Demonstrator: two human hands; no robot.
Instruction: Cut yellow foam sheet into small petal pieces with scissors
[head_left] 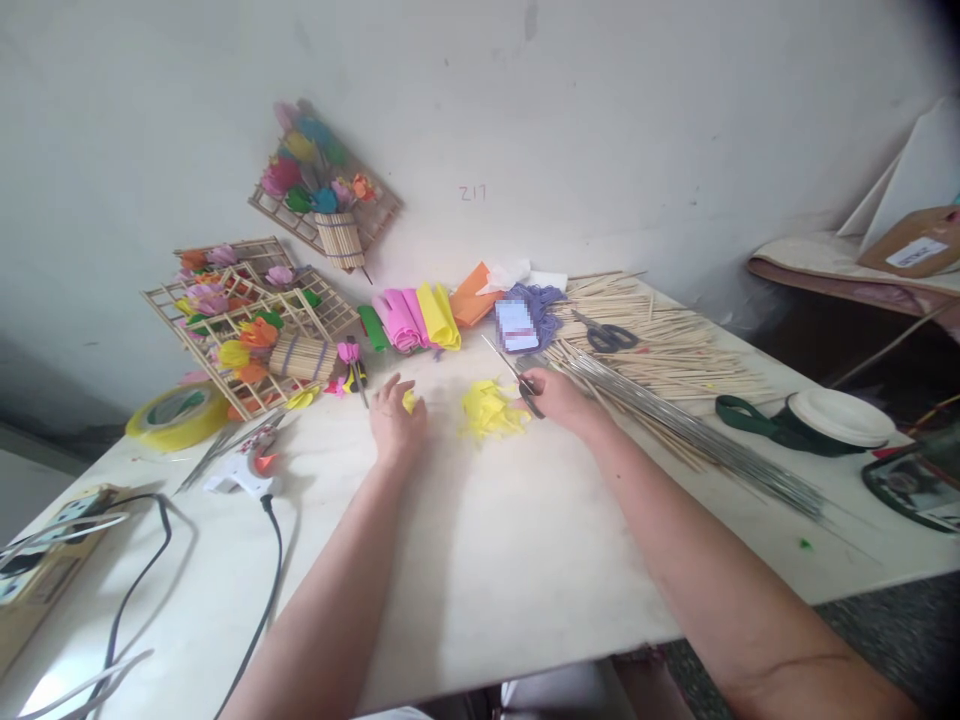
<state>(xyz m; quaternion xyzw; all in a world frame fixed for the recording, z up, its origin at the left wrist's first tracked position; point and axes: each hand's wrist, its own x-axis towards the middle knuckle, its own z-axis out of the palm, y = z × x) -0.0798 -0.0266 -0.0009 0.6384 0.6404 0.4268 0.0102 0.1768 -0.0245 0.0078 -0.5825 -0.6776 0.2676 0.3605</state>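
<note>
My left hand [396, 418] rests on the white table [480, 560], fingers curled over a small yellow paper piece [409, 401]. My right hand [559, 397] grips a pair of scissors [514, 373], blades pointing up and left. Between the hands lies a pile of yellow cut paper [489, 410], just left of my right hand.
Rolled pink, yellow, green and orange paper [420, 318] lies behind. Wooden sticks [660, 345], another pair of scissors [611, 337] and metal wires [697, 435] spread right. Lattice frames with paper flowers [255, 335] stand left, with a yellow tape roll [176, 415], glue gun [244, 475] and cables.
</note>
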